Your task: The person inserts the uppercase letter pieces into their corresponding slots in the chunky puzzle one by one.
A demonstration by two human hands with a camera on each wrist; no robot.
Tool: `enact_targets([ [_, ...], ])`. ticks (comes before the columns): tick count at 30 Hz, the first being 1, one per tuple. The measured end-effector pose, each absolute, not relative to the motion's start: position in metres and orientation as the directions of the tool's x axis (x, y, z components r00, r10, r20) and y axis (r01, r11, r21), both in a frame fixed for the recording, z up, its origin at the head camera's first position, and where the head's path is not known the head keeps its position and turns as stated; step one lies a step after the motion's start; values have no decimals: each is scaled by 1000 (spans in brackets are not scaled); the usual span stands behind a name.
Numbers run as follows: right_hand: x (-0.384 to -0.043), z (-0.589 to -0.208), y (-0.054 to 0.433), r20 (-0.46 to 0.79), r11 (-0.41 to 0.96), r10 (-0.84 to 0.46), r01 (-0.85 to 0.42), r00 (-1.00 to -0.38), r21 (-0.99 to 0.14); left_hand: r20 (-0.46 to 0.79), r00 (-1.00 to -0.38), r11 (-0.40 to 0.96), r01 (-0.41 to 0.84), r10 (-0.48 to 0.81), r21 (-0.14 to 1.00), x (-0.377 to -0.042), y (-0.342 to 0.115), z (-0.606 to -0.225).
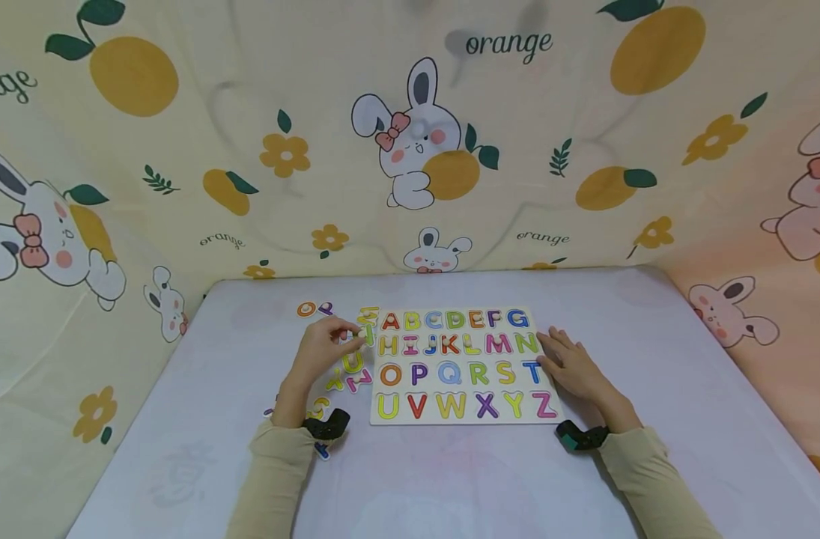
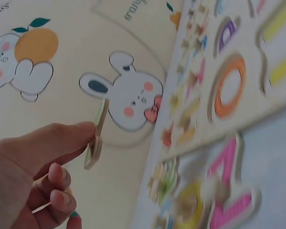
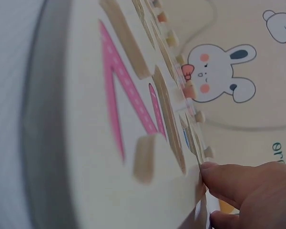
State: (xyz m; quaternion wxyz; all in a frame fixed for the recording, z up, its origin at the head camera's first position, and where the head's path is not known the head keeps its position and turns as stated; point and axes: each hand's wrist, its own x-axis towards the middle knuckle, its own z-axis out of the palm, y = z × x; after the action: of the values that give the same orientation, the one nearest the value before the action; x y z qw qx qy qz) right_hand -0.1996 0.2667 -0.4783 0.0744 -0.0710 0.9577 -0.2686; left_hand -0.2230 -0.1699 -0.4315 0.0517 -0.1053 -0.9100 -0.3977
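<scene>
A white alphabet puzzle board lies in front of me, its coloured letters in several rows. Knobbed letter pieces sit in its upper rows; the lower recesses, such as the orange O and pink Z, show no knobs. Left of the board, my left hand pinches a wooden letter piece between thumb and index finger. It appears edge-on with a greenish face, so its letter cannot be read. My right hand rests at the board's right edge, fingers fairly straight, with the thumb touching the edge.
Loose letter pieces lie left of the board, including an orange O, a purple P, a yellow U and a pink Z. Some are partly hidden by my left arm. A patterned cloth hangs behind the white table.
</scene>
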Motion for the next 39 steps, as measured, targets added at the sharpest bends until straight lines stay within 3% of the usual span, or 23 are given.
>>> enact_targets([
  [17, -201, -472, 266, -154, 859, -151, -52, -976, -509, 227, -947, 525, 316, 228, 791, -235, -101, -427],
  [39, -205, -474, 268, -157, 841, -162, -53, -974, -538, 180, -905, 534, 379, 386, 756, -239, -36, -439],
])
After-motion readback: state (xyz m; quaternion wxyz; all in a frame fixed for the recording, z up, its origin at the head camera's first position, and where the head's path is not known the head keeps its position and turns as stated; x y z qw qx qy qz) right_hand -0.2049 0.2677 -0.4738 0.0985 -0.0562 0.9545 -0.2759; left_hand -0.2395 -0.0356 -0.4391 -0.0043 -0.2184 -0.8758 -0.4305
